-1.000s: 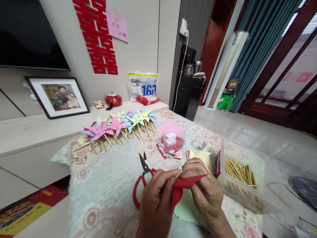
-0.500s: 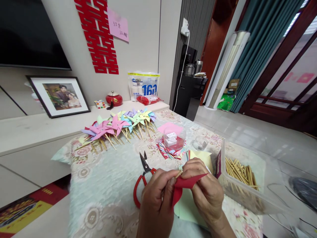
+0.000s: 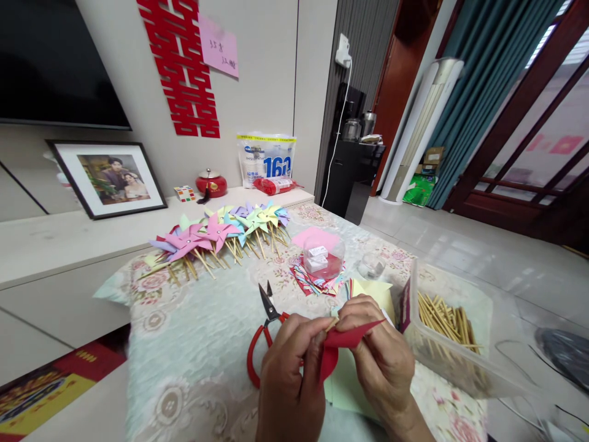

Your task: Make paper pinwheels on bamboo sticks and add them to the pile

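My left hand (image 3: 294, 365) is closed in a pinch round a short wooden stick (image 3: 332, 323), whose tip shows between thumb and finger. A red paper pinwheel (image 3: 347, 337) with curled blades is pinched by my right hand (image 3: 380, 350), close against the stick. The fingers largely hide where stick and paper meet. Red-handled scissors (image 3: 261, 344) lie just left of my left hand, blades pointing away and apart. Under my hands rests a pale green paper sheet (image 3: 345, 387). Finished paper pinwheels (image 3: 218, 230) on sticks lie in a row at the far left.
A clear plastic box (image 3: 460, 368) of wooden sticks (image 3: 448, 322) stands to the right. A clear round tub (image 3: 329, 258) sits on patterned paper squares (image 3: 313, 283). Behind it lies pink paper (image 3: 308, 236). A small clear container (image 3: 372, 265) is nearby. A photo frame (image 3: 110, 178) stands on the cabinet.
Both hands stay in nearly the same place, still holding the stick and the red paper. The right-hand tip of the red paper has shifted very slightly left.
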Demonstrator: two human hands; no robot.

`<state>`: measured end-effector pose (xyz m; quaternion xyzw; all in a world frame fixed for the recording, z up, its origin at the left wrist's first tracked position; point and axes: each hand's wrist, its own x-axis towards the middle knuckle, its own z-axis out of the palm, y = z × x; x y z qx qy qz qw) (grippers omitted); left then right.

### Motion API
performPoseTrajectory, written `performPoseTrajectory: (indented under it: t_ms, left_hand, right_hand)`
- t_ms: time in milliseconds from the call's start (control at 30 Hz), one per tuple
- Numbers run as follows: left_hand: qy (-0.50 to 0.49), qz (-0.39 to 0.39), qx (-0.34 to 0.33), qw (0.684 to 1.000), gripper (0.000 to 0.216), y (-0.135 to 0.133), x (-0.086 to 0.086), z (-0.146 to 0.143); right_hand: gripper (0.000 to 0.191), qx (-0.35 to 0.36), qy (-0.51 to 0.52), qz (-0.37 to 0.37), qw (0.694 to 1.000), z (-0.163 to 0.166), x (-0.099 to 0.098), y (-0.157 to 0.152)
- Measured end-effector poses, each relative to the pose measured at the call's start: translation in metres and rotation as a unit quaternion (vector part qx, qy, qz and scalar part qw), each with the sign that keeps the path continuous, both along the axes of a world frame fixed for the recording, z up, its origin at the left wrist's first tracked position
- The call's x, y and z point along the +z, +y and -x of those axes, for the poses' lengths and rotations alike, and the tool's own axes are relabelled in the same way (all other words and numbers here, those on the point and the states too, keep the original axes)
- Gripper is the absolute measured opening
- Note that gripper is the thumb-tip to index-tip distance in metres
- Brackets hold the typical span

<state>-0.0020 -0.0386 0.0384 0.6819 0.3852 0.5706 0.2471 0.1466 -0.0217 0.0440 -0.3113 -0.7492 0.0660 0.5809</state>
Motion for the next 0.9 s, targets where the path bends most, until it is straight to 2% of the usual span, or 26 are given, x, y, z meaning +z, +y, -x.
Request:
performPoseTrajectory:
  t_ms: [433,633,767,900]
  left_hand:
    - [0.05,-0.027,-0.005,0.998,0.03,0.0,-0.002,0.003]
    - [0.09,-0.059,0.021,0.994,0.032,0.0,0.0,0.005]
    - [0.121,-0.069,0.034,0.99,0.033,-0.002,-0.001,0.006]
    - [0.115,-0.08,0.057,0.989,0.031,-0.004,-0.002,0.002]
  right_hand:
    - [0.028,0.017,0.007,0.008,1.0,0.0,-0.003,0.001]
    - [0.031,0.006,0.036,0.017,0.999,-0.001,-0.011,0.002]
    - [0.033,0.001,-0.005,-0.005,1.0,-0.002,-0.008,0.002]
    - [0.033,0.015,0.005,-0.006,1.0,-0.001,-0.004,0.002]
